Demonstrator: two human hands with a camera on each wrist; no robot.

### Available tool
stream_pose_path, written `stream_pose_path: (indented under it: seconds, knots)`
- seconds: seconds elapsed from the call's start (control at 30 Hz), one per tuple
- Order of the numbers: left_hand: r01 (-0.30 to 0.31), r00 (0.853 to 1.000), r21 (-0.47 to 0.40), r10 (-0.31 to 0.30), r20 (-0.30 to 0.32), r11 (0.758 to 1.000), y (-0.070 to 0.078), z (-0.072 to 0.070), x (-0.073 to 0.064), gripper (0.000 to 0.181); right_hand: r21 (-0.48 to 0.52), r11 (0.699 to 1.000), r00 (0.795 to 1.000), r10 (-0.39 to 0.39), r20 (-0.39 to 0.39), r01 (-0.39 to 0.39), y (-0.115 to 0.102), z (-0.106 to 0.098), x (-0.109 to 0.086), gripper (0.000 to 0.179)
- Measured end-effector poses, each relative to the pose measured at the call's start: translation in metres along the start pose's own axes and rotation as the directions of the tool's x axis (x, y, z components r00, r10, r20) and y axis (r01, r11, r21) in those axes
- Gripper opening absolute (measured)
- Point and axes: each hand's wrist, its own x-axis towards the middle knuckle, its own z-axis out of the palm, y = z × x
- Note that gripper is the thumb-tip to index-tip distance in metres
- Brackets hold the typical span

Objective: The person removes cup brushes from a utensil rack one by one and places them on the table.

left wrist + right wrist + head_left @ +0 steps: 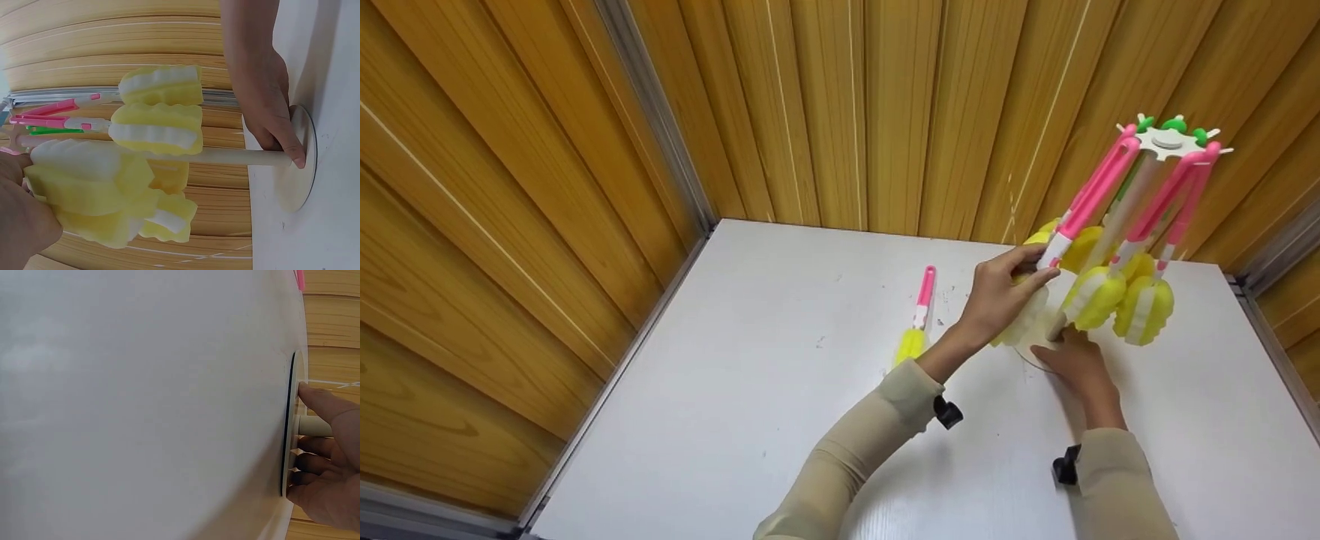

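A white rack (1166, 141) stands on a round base (308, 132), with pink- and green-handled sponge cup brushes hanging from its top hooks. My left hand (1003, 291) grips a pink-handled sponge brush (1091, 199) at its white neck, by the rack's left side. That brush's handle reaches up to the hooks; whether its loop sits on one cannot be told. Low on the rack, my right hand (1076, 362) holds the foot of the pole (315, 426), thumb and fingers on either side of it and fingertips touching the base. Yellow-and-white sponge heads (154, 135) hang between the two hands.
Another pink-handled sponge brush (928, 289) lies on the white table (720, 390), left of the left forearm. Wood-patterned panels (825, 112) rise behind and to the left of the table, just past the rack. Black wrist mounts sit on both sleeves.
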Motion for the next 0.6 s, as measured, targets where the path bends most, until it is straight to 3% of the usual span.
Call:
stream_pose_path:
  seconds: [0.23,0.5,0.6]
  knots:
    - [0.034,0.999,-0.039,-0.034,0.024,0.999,0.005,-0.002,-0.004,0.032,0.034,0.999,1.0,0.0,-0.017,0.001,-0.001,0.003,-0.003,0.096]
    - [0.114,0.993,-0.152,-0.108,0.046,0.982,0.013,-0.006,-0.004,0.032,0.002,1.0,1.0,0.012,-0.022,-0.012,-0.003,0.002,-0.003,0.087]
    - [0.121,0.992,-0.157,-0.113,0.057,0.98,0.013,-0.008,-0.004,0.032,0.012,1.0,1.0,0.01,-0.028,-0.01,-0.003,0.003,-0.002,0.088]
